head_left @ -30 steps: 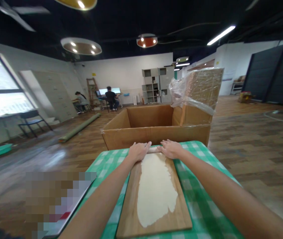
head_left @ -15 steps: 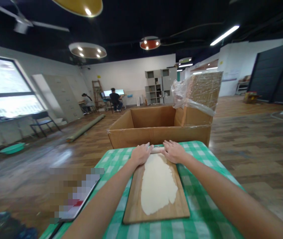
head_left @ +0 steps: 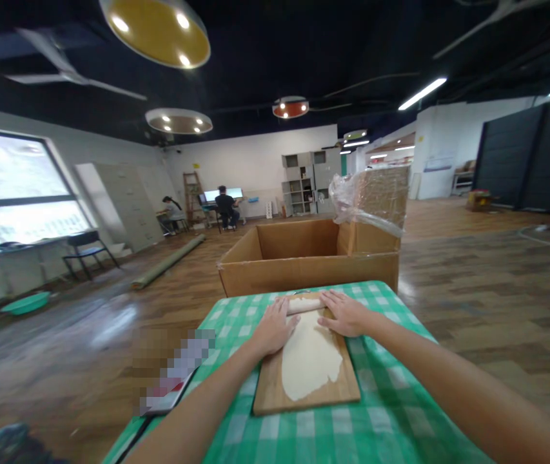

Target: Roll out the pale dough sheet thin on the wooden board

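Note:
A pale rolling pin (head_left: 304, 306) lies crosswise near the far end of a wooden board (head_left: 267, 390). My left hand (head_left: 275, 327) presses on its left end, fingers over the top and thumb on the near side. The right end is under my right hand (head_left: 346, 314), whose thumb points inward above the dough. A thin, flat sheet of cream-coloured dough (head_left: 309, 362) with ragged edges stretches from the pin toward me. The board rests on a green and white checked tablecloth (head_left: 385, 393). My hands cover both ends of the pin.
Just beyond the table stands a large open cardboard box (head_left: 304, 274), with a plastic-wrapped carton (head_left: 383, 193) at its right. A flat, pixelated object (head_left: 173, 380) lies at the table's left edge. Two people sit at desks far back, one at a monitor (head_left: 226, 206).
Both hands have drawn the rolling pin a little toward me, and more of the board's far end shows behind it. The head view has tilted up slightly.

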Motion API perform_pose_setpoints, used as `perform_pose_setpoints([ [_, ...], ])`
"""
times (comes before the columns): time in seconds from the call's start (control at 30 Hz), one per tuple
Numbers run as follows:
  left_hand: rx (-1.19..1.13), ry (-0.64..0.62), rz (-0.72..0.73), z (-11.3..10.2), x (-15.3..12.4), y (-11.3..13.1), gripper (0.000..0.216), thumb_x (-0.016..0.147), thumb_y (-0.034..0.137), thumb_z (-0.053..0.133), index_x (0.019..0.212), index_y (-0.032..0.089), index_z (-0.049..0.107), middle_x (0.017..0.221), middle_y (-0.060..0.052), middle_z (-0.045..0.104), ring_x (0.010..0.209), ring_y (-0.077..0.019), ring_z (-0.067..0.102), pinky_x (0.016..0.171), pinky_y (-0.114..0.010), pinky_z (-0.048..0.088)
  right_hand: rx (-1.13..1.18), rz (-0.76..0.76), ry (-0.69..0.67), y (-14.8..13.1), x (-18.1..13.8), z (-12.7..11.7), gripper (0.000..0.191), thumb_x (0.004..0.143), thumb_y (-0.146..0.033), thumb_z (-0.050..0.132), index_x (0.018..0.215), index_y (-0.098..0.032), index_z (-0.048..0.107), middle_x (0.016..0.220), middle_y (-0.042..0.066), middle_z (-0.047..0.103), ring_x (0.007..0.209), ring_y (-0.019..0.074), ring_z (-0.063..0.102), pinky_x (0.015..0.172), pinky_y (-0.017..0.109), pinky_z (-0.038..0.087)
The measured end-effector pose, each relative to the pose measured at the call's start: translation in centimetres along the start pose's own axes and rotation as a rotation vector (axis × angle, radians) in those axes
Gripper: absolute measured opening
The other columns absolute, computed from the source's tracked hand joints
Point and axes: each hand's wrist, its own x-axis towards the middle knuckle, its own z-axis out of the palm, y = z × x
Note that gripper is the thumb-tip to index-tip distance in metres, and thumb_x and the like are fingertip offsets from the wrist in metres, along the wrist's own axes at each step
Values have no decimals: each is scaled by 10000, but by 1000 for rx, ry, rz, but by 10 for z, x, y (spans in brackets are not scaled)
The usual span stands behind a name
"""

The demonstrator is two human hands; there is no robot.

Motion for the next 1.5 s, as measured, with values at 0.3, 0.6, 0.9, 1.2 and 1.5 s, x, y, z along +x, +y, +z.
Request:
perform_pose_setpoints([
  [0.3, 280, -36, 153, 11, 60, -27, 412, 1096, 303, 277, 1330, 191, 598, 1260, -173, 671, 1203, -294, 625, 1034, -500, 473, -55, 66, -32, 22, 62, 9, 858, 1026, -678, 221, 1534, -35, 474, 1583, 215, 454, 1486, 346, 402, 1229, 450, 257],
  [0.6, 309, -125, -37, 14, 96, -36, 505, 1104, 387, 212, 1289, 198, 643, 1108, -160, 754, 1017, -301, 732, 859, -408, 539, -43, 230, -66, 37, 101, 13, 810, 1044, -659, 90, 1321, -200, 697, 1346, 152, 694, 1324, 319, 587, 1084, 456, 421],
  [0.9, 170, -50, 1, 13, 71, -32, 544, 1110, 380, 168, 1310, 178, 631, 1281, -154, 719, 1156, -274, 696, 976, -401, 510, -92, 189, 33, 15, 66, 18, 827, 1046, -625, 155, 1554, -37, 437, 1639, 199, 366, 1524, 317, 338, 1230, 432, 243],
  [1.2, 139, 46, 176, 0, 6, -18, 575, 1098, 435, 210, 1464, 107, 509, 1494, -175, 569, 1390, -276, 520, 1202, -451, 319, -36, 124, 4, -29, -5, 5, 971, 995, -753, 178, 1626, -20, 267, 1686, 196, 249, 1572, 323, 211, 1270, 478, 152],
  [1.5, 85, 71, 141, -8, 0, -11, 538, 1071, 477, 302, 1404, 140, 558, 1453, -163, 598, 1369, -277, 526, 1198, -441, 313, -26, 100, -32, -39, -18, -4, 987, 982, -775, 252, 1639, -39, 235, 1684, 203, 257, 1572, 323, 209, 1265, 485, 168],
])
